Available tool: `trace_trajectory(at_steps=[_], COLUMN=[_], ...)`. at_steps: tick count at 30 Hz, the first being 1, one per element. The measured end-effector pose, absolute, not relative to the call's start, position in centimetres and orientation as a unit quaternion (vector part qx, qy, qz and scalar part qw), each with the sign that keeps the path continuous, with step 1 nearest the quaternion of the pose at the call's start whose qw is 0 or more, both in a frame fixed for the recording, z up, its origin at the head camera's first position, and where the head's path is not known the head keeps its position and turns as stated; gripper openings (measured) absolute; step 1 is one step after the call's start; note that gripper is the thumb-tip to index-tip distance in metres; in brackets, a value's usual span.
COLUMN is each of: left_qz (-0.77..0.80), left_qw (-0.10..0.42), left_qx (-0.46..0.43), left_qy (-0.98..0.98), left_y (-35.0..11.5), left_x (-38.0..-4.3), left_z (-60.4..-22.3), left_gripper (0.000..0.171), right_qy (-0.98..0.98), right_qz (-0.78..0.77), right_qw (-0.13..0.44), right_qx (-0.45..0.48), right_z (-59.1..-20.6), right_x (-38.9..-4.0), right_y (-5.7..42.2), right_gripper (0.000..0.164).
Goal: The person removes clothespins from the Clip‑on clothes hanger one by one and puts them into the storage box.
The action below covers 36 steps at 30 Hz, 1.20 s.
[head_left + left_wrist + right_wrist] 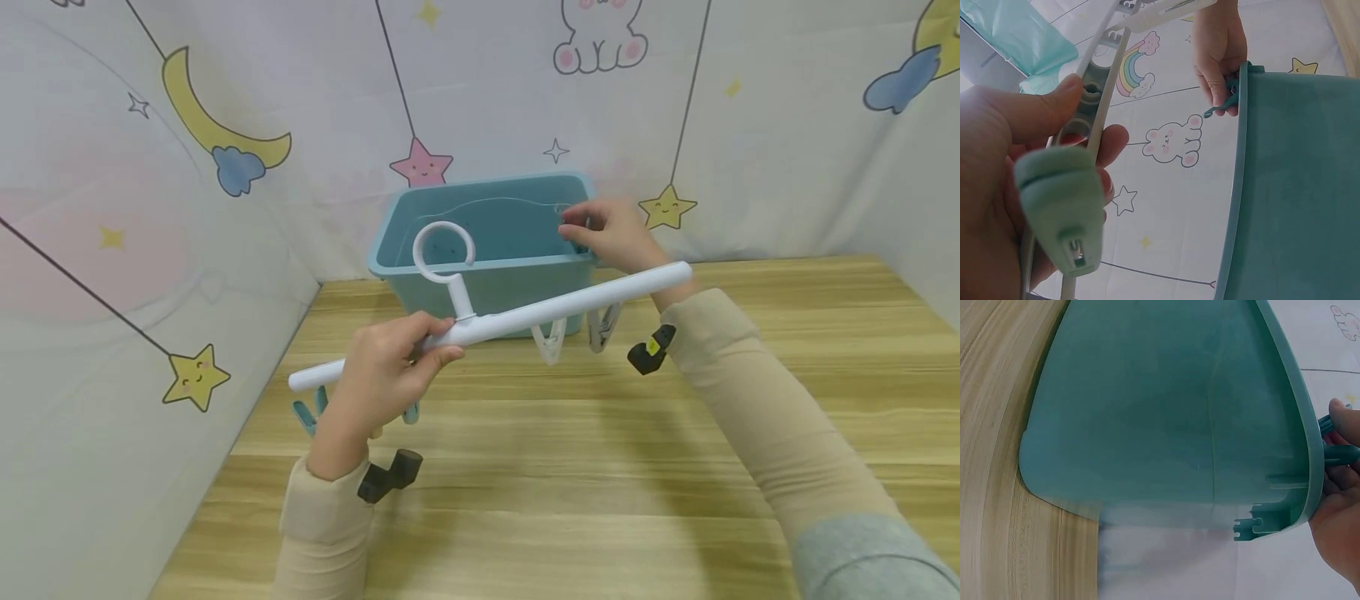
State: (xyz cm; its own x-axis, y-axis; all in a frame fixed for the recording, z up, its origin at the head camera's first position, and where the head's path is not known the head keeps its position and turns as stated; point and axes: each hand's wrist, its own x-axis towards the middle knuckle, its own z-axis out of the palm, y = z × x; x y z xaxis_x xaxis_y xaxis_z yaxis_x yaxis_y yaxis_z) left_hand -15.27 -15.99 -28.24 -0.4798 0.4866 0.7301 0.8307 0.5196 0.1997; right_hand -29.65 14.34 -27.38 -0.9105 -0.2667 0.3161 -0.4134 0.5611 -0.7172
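My left hand [378, 375] grips a white clip hanger [570, 307] beside the base of its round hook [444, 225], thumb and fingers round the bar. Under the bar hang a pale clip [552, 342], a greyish clip [602, 327] and, at the left end, a teal clip [303, 417]. A pale green clip [1066, 212] looms close in the left wrist view. Over the right end of a teal bin [487, 283], my right hand [618, 237] pinches a teal clothespin [1225, 103] with a small hooked tip. Its fingers partly cover this clothespin.
The bin stands at the back of the wood-grain table [525, 467], close to a printed cloth backdrop [495, 92]. A thin, pale line crosses the bin's inside. Another cloth wall [90, 400] borders the table's left side. Both wrists carry small black devices.
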Motion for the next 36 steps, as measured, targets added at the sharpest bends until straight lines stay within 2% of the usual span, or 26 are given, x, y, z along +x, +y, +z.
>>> trace_trajectory(at_steps=[10,16,36], left_qz=[-0.279,-0.280,-0.279], left_qw=[0.311,0.309,0.301], left_qx=[-0.411,-0.411,-0.405], left_qy=[-0.810,-0.810,-0.817], left_y=[-15.97,-15.91,-15.90], left_x=[-15.27,-15.30,-15.35], left_z=[-28.34,-28.36,-28.48], left_gripper=[0.023,0.023,0.023], right_qy=[-0.883,-0.879,-0.880], right_qz=[0.416,0.412,0.398], right_qw=[0.043,0.037,0.036], right_qx=[0.213,0.238,0.258], right_z=[-27.34,-27.36,-27.51], right_x=[-29.45,-29.43,-28.99], right_y=[14.47,14.72,14.86], right_gripper=[0.034,0.040,0.036])
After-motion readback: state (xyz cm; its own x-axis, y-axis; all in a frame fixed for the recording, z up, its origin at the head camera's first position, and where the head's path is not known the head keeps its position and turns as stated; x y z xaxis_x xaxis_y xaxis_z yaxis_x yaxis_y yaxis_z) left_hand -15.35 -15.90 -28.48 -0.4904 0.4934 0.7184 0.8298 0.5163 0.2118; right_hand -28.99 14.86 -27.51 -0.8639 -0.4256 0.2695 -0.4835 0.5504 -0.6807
